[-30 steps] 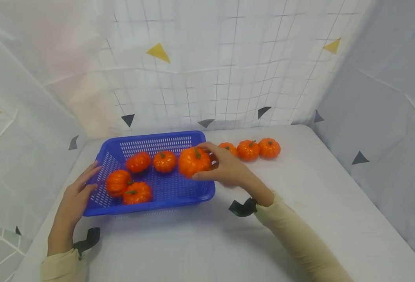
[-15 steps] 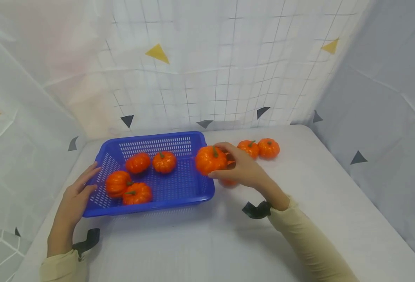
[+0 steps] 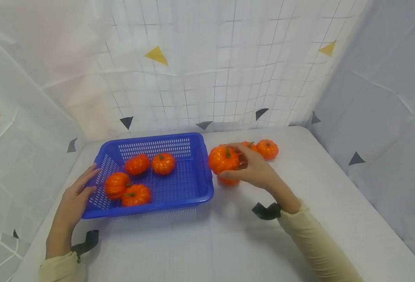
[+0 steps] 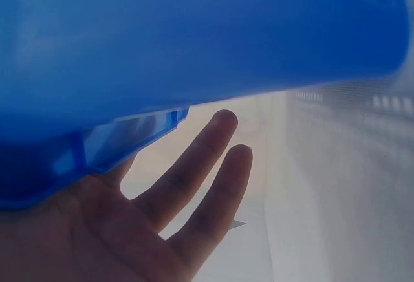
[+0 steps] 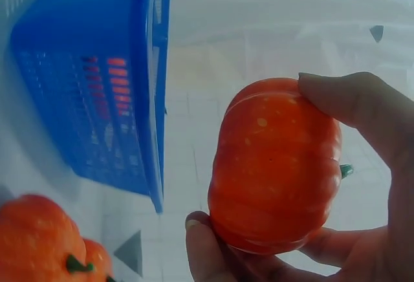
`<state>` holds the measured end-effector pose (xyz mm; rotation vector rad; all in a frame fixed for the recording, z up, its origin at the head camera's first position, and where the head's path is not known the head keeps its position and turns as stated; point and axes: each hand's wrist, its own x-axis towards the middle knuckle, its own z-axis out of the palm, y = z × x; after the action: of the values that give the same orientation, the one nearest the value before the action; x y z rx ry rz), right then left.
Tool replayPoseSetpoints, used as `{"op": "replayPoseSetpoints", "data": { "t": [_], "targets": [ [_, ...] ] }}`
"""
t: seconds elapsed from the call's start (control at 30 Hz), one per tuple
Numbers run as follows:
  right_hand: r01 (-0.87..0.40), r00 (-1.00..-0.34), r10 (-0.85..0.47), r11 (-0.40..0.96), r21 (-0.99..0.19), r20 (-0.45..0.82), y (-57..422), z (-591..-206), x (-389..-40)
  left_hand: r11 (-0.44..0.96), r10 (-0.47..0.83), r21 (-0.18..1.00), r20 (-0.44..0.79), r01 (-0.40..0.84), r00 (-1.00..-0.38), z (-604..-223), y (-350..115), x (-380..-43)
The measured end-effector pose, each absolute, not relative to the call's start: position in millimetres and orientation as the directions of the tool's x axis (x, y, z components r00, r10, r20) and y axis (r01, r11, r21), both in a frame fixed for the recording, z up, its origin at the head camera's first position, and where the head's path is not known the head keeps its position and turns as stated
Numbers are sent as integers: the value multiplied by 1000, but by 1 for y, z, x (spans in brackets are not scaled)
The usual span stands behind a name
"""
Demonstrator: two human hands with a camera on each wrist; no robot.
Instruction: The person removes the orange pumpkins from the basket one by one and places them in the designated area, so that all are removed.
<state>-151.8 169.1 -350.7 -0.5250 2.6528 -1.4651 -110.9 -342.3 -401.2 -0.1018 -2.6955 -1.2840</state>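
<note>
An orange toy pumpkin [image 3: 222,159] with a green stem is held by my right hand [image 3: 258,168], thumb on one side and fingers on the other. It hangs just beyond the right rim of the blue plastic basket [image 3: 174,205], above another pumpkin [image 3: 229,181] on the table. In the right wrist view the held pumpkin [image 5: 275,165] lies sideways, its stem towards the palm. My left hand [image 3: 73,199] rests at the basket's left end. The left wrist view has its fingers [image 4: 213,201] extended below the rim. Several pumpkins [image 3: 163,163] lie inside the basket.
Behind my right hand, more pumpkins [image 3: 267,149] stand in a row near the back of the white table [image 3: 179,250], one partly hidden. White sheeting [image 3: 193,86] with grid lines and coloured triangles rises behind, with more sheeting on both sides.
My right hand has carried the pumpkin rightward, from above the basket's right part to outside its right rim. The left hand and the basket stay in place.
</note>
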Motion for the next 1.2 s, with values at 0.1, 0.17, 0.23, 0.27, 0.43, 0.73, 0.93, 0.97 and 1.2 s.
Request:
{"op": "replayPoseSetpoints", "data": {
  "t": [0.1,0.17,0.23,0.27,0.43,0.73,0.93,0.97,1.2],
  "targets": [
    [-248,-944,-318,514,-821,86,178,-347,-152,632,-5,765,166,126,-986,-401,-342,-111],
    [-238,-945,-320,524,-818,70,184,-344,-153,631,-10,767,160,118,-987,-401,-342,-111],
    [-228,-944,-325,529,-817,53,191,-341,-153,630,-11,768,159,117,-987,-401,-342,-111],
    [-224,-945,-325,537,-813,46,195,-339,-154,629,-11,769,158,116,-987,-402,-342,-112],
    [-240,-938,-344,537,-809,50,210,-335,-156,630,-7,767,162,121,-987,-403,-344,-113],
    [-248,-922,-387,532,-809,28,225,-340,-164,640,-3,757,170,129,-985,-404,-345,-112],
    [-243,-918,-397,557,-795,2,236,-346,-171,636,-6,762,165,124,-986,-403,-346,-111],
    [-243,-919,-395,567,-787,-1,237,-347,-172,634,-7,763,163,122,-987,-402,-345,-110],
    [-224,-942,-335,610,-760,8,246,-361,-175,640,-5,759,160,119,-987,-402,-345,-111]
  ]
}}
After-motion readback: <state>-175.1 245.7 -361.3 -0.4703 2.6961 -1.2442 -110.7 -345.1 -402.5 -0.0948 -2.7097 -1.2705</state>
